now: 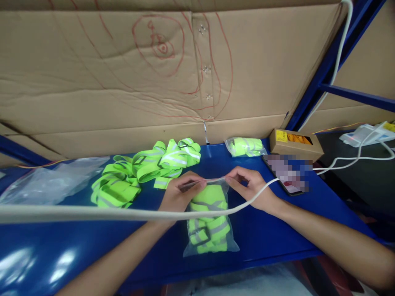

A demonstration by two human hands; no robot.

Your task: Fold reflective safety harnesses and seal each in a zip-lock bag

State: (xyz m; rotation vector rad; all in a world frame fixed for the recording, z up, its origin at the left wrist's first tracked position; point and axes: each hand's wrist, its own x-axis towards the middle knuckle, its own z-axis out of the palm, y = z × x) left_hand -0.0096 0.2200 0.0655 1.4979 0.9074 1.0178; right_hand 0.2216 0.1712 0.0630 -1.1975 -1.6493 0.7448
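Note:
A clear plastic bag filled with a folded neon-green reflective strap lies on the blue table in front of me. My left hand pinches the left end of the bag's top edge. My right hand pinches the right end of that same edge, so the opening is stretched flat between both hands. A white cable runs across in front of my wrists.
Loose neon-green straps are piled at the left rear, beside empty clear bags. A packed bag, a small cardboard box and a phone sit at the right rear. Cardboard sheets form the back wall.

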